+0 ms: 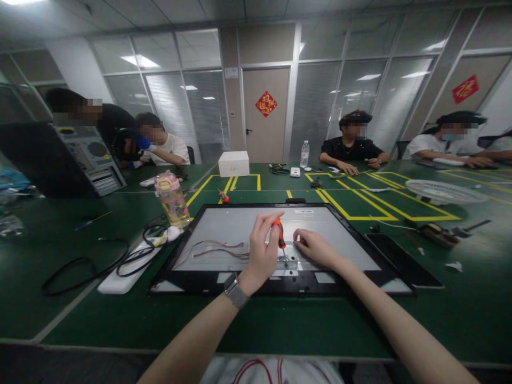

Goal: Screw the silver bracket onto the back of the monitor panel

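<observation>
A monitor panel [344, 229] lies face down on the green table, its grey metal back up inside a black bezel. My left hand [262, 253] is closed around an orange-handled screwdriver [279, 232], held upright with its tip on a small metal bracket [286, 261] near the panel's front edge. My right hand [316, 248] rests on the panel just right of the screwdriver, fingers curled and pressing down beside the bracket. Thin red and white wires [216, 249] run across the panel's left half.
A pink-lidded bottle [173, 200], black cables [100, 258] and a white power strip [124, 269] lie to the left. A dark phone [402, 260], a white fan grille [444, 191] and small tools sit right. A white box [233, 163] stands behind. Several people sit across the table.
</observation>
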`<state>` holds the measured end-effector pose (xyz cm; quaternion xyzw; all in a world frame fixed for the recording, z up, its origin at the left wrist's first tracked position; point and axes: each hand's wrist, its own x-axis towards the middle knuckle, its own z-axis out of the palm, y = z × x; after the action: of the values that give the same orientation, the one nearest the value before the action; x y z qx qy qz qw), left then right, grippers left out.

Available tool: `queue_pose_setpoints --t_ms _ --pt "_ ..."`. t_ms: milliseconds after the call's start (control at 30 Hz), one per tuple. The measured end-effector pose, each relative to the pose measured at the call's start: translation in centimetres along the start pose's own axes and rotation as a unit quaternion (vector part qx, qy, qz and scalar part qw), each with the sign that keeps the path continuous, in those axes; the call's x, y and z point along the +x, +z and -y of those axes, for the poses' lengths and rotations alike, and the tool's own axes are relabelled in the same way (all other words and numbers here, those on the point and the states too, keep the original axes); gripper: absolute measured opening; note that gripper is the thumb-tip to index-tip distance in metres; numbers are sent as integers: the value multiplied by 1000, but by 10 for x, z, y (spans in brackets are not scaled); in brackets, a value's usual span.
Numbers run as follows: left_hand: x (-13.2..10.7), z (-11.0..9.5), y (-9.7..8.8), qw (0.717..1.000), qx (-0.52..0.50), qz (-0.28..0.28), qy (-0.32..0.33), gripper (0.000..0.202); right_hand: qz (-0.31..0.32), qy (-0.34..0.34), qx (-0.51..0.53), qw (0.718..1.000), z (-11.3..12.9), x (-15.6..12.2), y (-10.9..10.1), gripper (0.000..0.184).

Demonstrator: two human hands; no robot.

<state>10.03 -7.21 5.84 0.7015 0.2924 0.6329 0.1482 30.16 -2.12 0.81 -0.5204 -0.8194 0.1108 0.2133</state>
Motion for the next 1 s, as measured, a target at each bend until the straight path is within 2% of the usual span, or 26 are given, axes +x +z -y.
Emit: queue_pose_setpoints --t_ms 267,400,533,767,1000 --pt "1 2 3 999 26 -35 18 12 3 10 -8 1000 5 -1 -4 11" --pt "1 3 3 999 20 -27 20 19 3 8 -9 1000 4 0 -3 10" --pt "1 2 1 1000 -3 0 -5 28 -1 0 -7 1000 0 0 0 9" --pt "1 5 3 1000 20 -14 13 22 3 4 -9 1000 3 0 -2 10" --pt "2 2 1 1000 10 -6 -11 26 0 2 -5 1000 -2 0 1 9"
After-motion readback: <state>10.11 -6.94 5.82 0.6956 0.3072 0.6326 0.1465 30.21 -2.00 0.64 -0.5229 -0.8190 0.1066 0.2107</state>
